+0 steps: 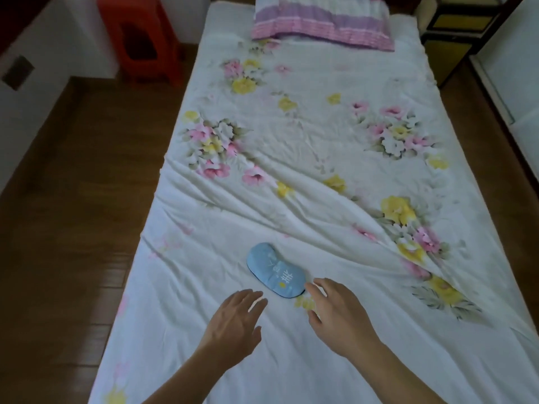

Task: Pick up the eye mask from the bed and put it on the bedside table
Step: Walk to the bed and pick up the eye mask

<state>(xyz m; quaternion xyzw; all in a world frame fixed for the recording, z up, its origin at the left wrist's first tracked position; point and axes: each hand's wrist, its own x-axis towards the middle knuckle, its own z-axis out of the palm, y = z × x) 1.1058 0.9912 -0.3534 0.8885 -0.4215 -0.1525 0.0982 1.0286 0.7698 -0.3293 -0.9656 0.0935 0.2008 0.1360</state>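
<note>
Fingers (313, 287) of the right hand (338, 319) are spread apart and empty, their tips just touching or almost touching the near-right end of the eye mask (275, 269); contact cannot be told for certain from the head view. The left hand (233, 322) is also open with its fingers loosely together, holding nothing, and lies a little nearer and to the left of the mask, clearly apart from it.

The blue mask lies flat on the bed (320, 141), on the flowered sheet, in the near half and slightly left of the middle. Its long axis runs on a slant, from far-left to near-right, so the near-right end points at the right hand. That hand is the nearer one and looks best placed to pinch that end.

Room around the mask is open: bare sheet on every side, with only soft creases to the far right. The bed's left edge is well apart from it. An orange stool (140, 39) stands at the far left by the pillow (320, 21), and a dark-framed cabinet (455, 27) at the far right; which serves as the bedside desk I cannot tell.
</note>
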